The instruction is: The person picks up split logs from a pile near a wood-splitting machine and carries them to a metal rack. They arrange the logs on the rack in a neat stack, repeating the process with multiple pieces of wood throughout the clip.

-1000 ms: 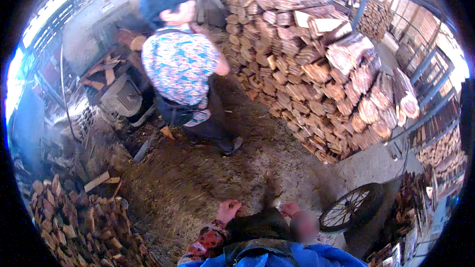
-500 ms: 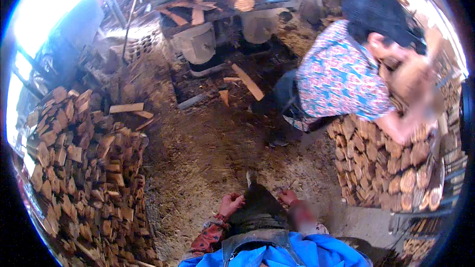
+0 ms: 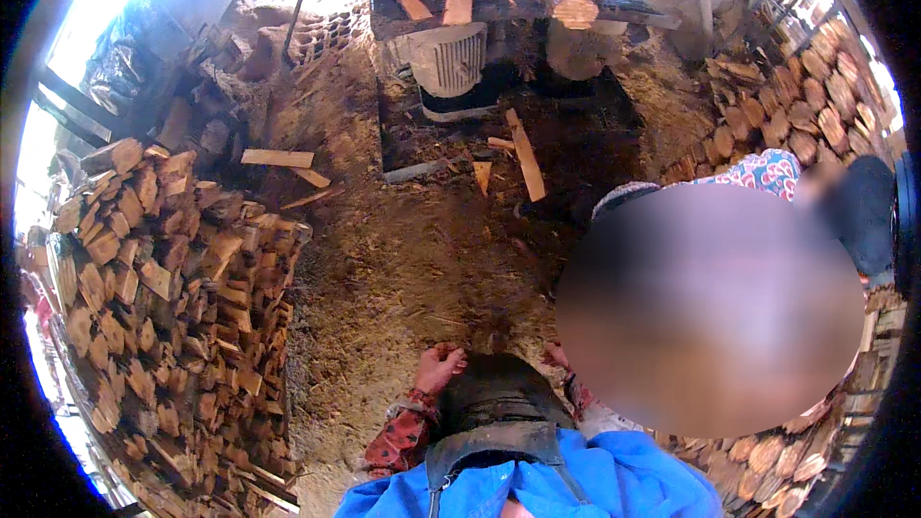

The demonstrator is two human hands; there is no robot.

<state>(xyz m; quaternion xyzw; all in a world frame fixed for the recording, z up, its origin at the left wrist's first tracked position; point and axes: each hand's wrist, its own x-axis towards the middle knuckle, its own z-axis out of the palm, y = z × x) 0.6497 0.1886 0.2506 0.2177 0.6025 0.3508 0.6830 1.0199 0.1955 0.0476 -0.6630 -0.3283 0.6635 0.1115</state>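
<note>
Both hands — left hand (image 3: 439,365), right hand (image 3: 556,355) — grip a dark log (image 3: 494,386) by its ends; looks heavy, stiff, rough-barked.

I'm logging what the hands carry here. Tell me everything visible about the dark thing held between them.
The dark object sits low in the middle of the view, against the person's front above the blue garment. It looks black, dull and worn, with a rounded top and a band or ridge across its lower part; the material is unclear. The left hand grips its left upper edge, the right hand its right edge, partly hidden. Sawdust-covered ground lies beyond it.
</note>
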